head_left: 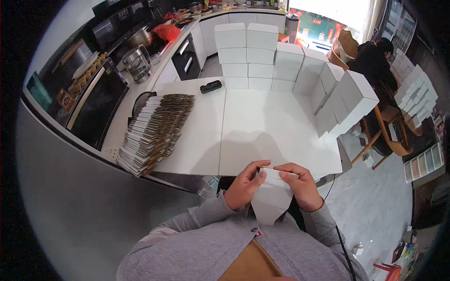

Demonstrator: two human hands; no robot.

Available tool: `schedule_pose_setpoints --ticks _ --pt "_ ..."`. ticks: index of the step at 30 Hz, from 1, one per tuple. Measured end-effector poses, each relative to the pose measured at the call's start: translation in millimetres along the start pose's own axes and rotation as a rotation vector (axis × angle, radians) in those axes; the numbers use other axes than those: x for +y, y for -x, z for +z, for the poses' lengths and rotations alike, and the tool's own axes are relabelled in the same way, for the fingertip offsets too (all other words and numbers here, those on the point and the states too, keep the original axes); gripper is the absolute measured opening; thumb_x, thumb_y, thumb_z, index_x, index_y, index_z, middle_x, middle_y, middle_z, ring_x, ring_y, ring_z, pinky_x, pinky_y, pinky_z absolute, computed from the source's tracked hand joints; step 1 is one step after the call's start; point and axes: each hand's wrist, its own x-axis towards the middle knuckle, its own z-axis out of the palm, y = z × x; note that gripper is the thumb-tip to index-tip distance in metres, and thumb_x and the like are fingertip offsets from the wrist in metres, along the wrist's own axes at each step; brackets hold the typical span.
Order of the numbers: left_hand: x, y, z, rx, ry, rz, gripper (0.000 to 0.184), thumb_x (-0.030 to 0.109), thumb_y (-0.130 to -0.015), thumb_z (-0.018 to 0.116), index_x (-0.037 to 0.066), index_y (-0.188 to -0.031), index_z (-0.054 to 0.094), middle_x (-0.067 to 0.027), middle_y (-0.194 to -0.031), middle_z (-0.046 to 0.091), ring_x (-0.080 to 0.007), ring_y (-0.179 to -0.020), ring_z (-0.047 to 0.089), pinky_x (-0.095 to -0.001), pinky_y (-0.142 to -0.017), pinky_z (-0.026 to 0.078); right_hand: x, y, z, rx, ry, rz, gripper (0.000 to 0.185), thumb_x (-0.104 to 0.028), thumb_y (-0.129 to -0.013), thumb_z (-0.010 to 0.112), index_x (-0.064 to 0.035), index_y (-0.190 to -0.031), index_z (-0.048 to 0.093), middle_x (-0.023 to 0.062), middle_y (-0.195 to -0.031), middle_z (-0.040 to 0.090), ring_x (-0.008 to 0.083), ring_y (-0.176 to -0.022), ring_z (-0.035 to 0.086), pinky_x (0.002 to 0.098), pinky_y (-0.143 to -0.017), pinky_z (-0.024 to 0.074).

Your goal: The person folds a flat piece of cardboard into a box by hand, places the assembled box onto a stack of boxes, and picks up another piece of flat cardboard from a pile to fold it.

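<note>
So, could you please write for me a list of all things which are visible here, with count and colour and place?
table: one, white, in front of the person
standing boxes: many, white, along the table's back and right edges
flat cartons: many, white and brown, fanned pile, table's left side
small black object: one, black, back of table
glass jug: one, clear, left counter
bag: one, red, left counter
co-worker: one, dark clothes, upper right
farther boxes: many, white, far right
chair: at least one, brown, right
held carton: one, white, between the hands
left hand, right hand: one each, bare, grey sleeves, near table's front edge
</note>
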Motion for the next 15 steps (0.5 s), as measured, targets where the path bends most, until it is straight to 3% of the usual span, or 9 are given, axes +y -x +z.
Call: schedule_pose_setpoints --ticks 3,7,15 --pt "-1 0 1 0.032 0.135 -0.077 0.055 0.017 -0.109 0.071 0.005 -0.160 0.053 -0.0142 -0.151 0.061 -0.0227 -0.127 0.060 -0.0358 -0.112 0.048 -1 -1 0 0.021 0.004 0.015 0.020 -0.008 -0.107 0.074 0.0000 -0.123 0.081 0.0067 -0.118 0.077 0.0149 -0.104 0.065 0.0266 -0.095 0.0511" --pt "-1 -1 3 0.011 -0.030 0.054 0.049 0.019 -0.112 0.067 0.004 -0.157 0.056 -0.0130 -0.145 0.063 -0.0203 -0.120 0.060 -0.0341 -0.108 0.049 1 -6 -9 -0.034 -0.211 0.086 0.020 -0.007 -0.105 0.075 0.0011 -0.123 0.081 0.0082 -0.122 0.079 0.0156 -0.106 0.067 0.0267 -0.097 0.0519" --pt "-3 -1 6 0.052 -0.001 0.006 0.047 0.015 -0.111 0.066 0.003 -0.155 0.057 -0.0137 -0.146 0.062 -0.0205 -0.122 0.060 -0.0332 -0.109 0.048 6 -3 -1 -0.013 -0.144 0.008 0.019 -0.004 -0.103 0.076 0.0019 -0.120 0.082 0.0093 -0.123 0.080 0.0163 -0.107 0.068 0.0266 -0.099 0.0521"
